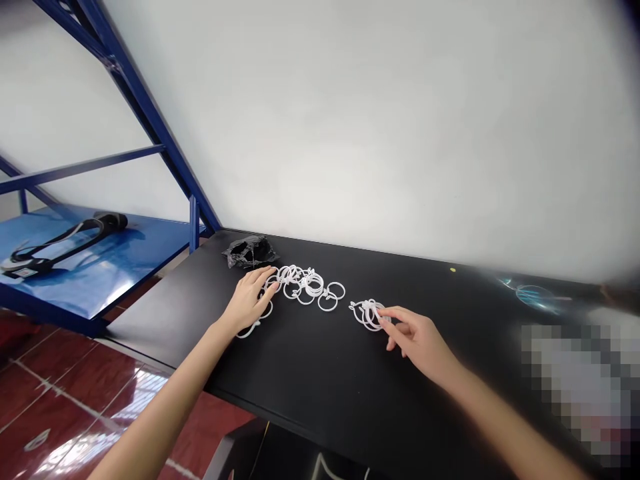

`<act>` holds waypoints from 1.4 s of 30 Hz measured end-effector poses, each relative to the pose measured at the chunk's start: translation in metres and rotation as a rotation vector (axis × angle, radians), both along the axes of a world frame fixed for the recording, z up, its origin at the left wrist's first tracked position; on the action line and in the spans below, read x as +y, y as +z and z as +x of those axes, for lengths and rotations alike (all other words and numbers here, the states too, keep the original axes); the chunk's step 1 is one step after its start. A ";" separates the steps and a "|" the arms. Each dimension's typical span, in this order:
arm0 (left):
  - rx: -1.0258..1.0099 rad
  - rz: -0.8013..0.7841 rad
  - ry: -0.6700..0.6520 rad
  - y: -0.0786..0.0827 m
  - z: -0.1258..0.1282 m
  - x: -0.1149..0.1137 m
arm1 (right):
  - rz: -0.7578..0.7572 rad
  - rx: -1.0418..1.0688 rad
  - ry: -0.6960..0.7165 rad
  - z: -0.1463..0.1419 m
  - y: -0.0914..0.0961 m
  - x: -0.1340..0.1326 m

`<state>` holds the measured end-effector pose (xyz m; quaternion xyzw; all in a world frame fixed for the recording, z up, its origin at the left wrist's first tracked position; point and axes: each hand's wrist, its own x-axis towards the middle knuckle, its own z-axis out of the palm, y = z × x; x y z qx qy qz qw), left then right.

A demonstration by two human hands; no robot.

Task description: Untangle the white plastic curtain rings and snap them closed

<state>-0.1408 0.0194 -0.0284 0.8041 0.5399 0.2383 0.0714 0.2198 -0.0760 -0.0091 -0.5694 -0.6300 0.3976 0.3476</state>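
Head view: white rings [314,291] lie piled on the black table [310,363] — probably light, stiff, smooth; best held by the rim. Left hand [250,298] covers the pile's left end, fingers slightly spread; right hand [420,337] pinches a separate bunch [369,308] — thumb and forefinger at its edge.

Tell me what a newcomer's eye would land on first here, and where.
Probably the loose spread of white rings, bright on the black tabletop, with the left hand at its left end. Next, the small bunch of rings right of it, pinched in the right hand. The blue metal frame at upper left also stands out.
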 end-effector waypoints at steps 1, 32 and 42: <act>0.014 -0.027 -0.024 -0.002 0.002 0.004 | 0.055 -0.011 -0.025 0.001 -0.002 0.000; -0.397 -0.072 -0.390 0.023 0.142 0.003 | 0.538 -0.447 -0.209 0.024 -0.010 0.000; -0.228 0.053 -0.553 0.024 0.154 -0.024 | 0.399 -0.272 -0.261 0.024 -0.005 -0.001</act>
